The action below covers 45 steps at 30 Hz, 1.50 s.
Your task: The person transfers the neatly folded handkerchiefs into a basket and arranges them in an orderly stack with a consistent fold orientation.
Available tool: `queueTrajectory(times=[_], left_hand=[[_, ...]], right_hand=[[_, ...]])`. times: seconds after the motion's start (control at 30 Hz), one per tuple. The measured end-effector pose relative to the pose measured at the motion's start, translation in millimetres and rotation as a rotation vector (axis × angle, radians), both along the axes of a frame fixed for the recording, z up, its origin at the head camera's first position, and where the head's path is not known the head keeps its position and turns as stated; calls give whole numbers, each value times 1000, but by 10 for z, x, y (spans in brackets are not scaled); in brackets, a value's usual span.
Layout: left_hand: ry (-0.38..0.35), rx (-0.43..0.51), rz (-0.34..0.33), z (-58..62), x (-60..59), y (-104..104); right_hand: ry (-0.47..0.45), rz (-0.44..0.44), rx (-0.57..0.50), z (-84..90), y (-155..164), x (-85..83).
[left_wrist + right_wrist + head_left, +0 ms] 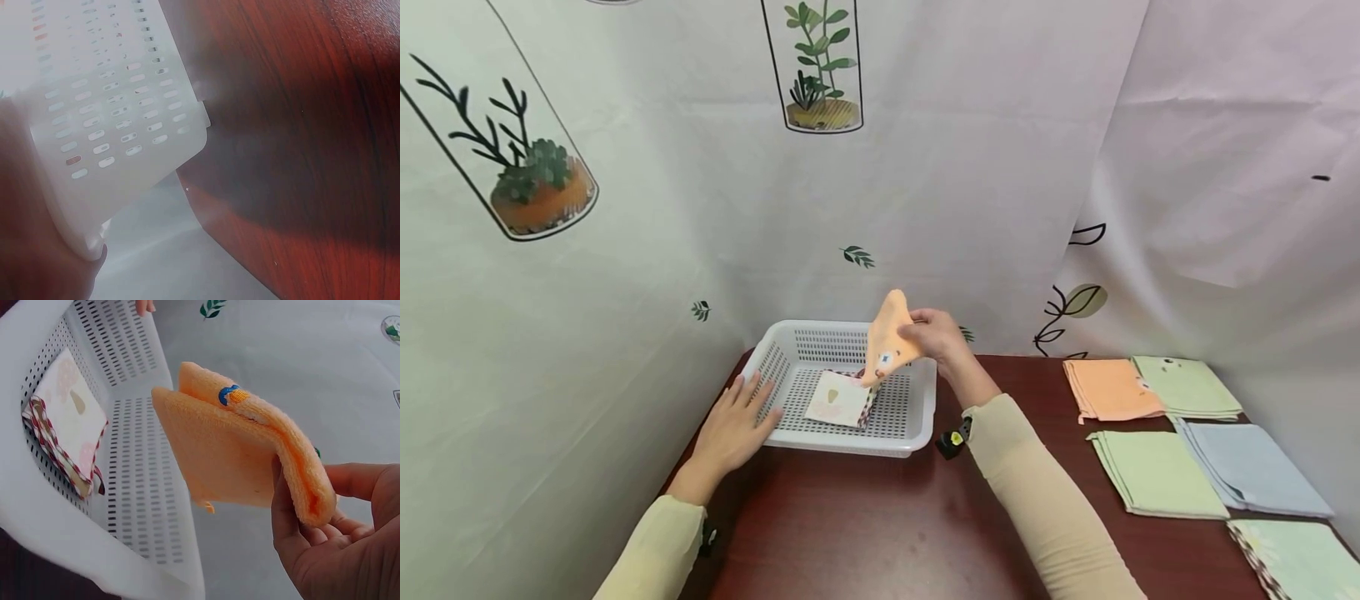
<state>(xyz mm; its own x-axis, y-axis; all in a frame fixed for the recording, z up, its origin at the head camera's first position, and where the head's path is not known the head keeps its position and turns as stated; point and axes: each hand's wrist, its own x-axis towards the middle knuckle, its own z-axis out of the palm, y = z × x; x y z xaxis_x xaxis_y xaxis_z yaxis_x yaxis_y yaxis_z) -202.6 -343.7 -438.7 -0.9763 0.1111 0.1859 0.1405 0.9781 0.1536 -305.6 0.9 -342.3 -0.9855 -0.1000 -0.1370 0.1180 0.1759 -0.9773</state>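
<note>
An orange folded towel with a small embroidered face hangs over the right half of the white plastic basket. My right hand pinches it by one edge between thumb and fingers; the folded layers show in the right wrist view. On the basket's left rim rests my left hand, its fingers spread and straight. Inside the basket lies a folded white towel with a red-checked border, partly covered by the orange one in the head view. The left wrist view shows the basket's slotted wall beside the hand.
Several folded towels lie on the dark red table at the right: orange, green, another green, blue and pale mint. Plant-printed white cloth hangs close behind the basket and along the left.
</note>
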Motion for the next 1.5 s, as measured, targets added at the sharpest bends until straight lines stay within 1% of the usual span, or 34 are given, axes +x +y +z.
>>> queueTrajectory(times=[0.43,0.77,1.17,1.37,1.5], left_hand=[[-7,12,6,2,12,22],[2,7,10,-16,19,23],[-4,-3,16,-24,10,25],[-9,-14,17,-13,4,22],[-8,-22,20,1,0,27]], right_hand=[[-41,9,9,-154,-215,-34],[-64,7,-28,-262,-393,-69],[-84,47,-77,-298,-653,-56],[-101,48,-81,-313,-802,-54],[-127,61,-117,-344,-893,-58]])
